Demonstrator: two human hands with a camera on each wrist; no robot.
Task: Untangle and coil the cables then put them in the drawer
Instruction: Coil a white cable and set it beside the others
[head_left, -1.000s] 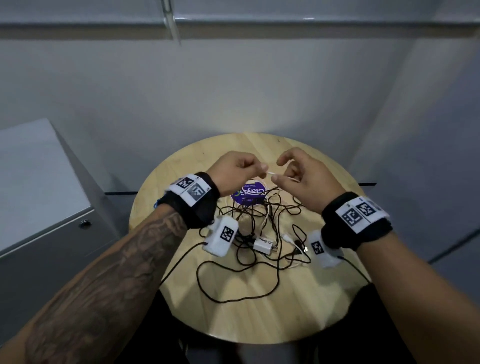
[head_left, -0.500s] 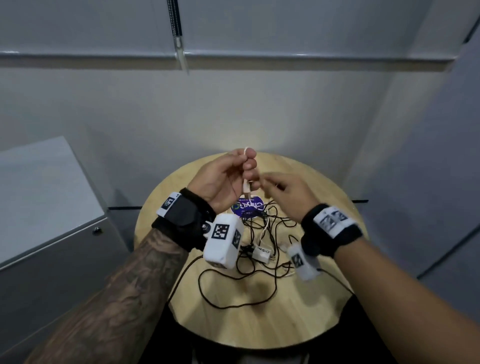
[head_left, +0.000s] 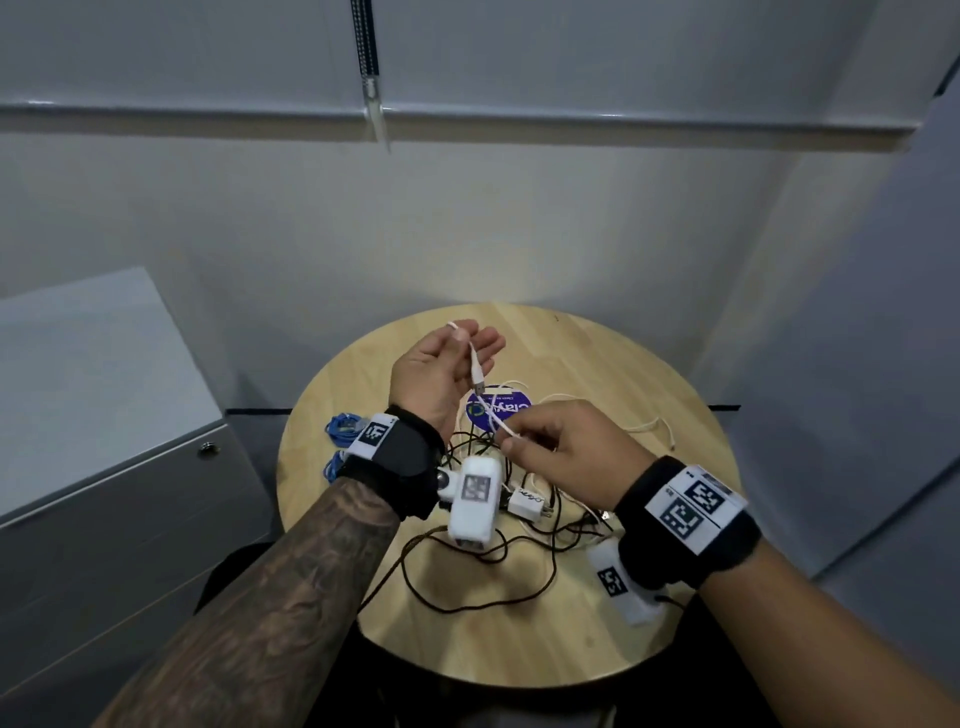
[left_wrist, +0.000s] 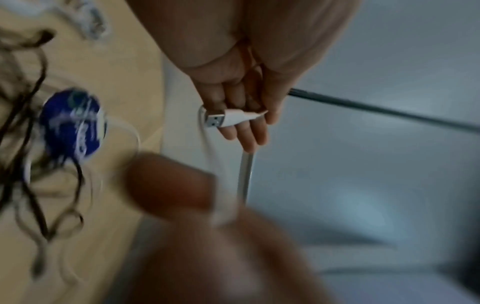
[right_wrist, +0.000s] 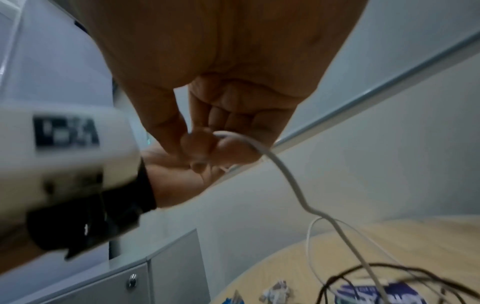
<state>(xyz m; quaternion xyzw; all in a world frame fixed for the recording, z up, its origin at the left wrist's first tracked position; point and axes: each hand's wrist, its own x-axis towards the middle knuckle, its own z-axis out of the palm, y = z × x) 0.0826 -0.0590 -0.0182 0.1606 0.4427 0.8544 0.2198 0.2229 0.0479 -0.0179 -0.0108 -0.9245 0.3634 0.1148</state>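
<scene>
The grey drawer cabinet (head_left: 104, 467) stands shut just left of the round wooden counter (head_left: 597, 613), where dark cables (head_left: 483, 587) lie knotted around a white charger plug (head_left: 524, 503) and a blue cable (head_left: 340, 431) sits apart. Above the heap, the left hand (head_left: 441, 379) is palm-up with fingers nearly straight, the white cable (head_left: 474, 364) draped over them and its USB end dangling (likely a form for winding loops). The right hand (head_left: 566, 452) pinches the same thin, kinked cable lower down, probably feeding slack.
</scene>
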